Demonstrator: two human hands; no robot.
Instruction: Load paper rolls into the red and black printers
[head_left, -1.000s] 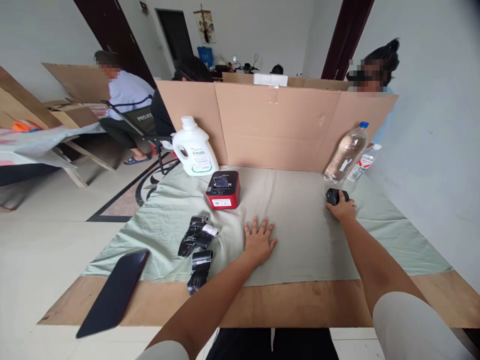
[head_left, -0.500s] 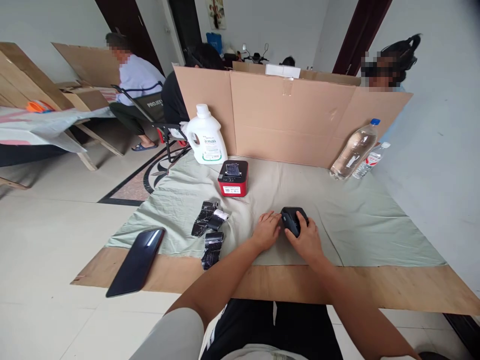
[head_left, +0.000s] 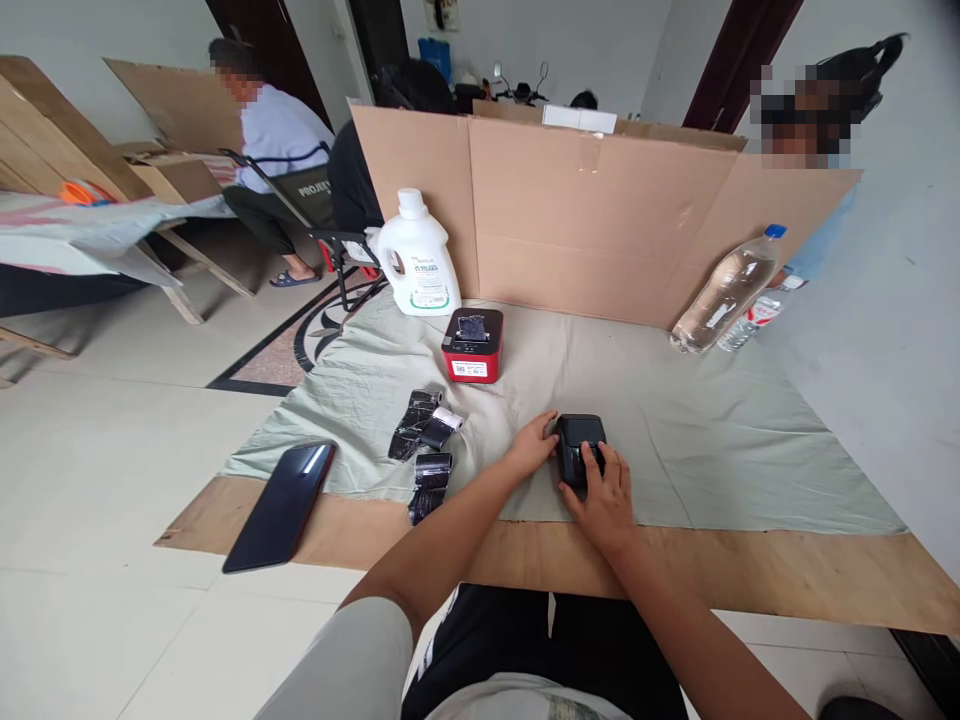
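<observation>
A small black box (head_left: 579,447) is sitting on the green cloth (head_left: 697,440), near the cloth's front edge at about 6 o'clock from the cardboard screen (head_left: 592,220). The right hand (head_left: 604,497) is lying over the box's near end, fingers spread across its top, pressing rather than gripping. The left hand (head_left: 531,450) is touching the box's left side at 9 o'clock, fingers loosely curled against it; whether it is gripping cannot be told.

At 11 o'clock from the box a red printer (head_left: 472,345) is standing on the cloth, with a white jug (head_left: 417,258) beyond it by the screen. At 9 o'clock three black rolls (head_left: 424,440) are lying close together, and farther left a dark phone (head_left: 281,505) is lying across the cloth edge and the plywood (head_left: 750,570). At 1 o'clock two water bottles (head_left: 724,292) are leaning by the screen. Other people are sitting behind the screen and at far left.
</observation>
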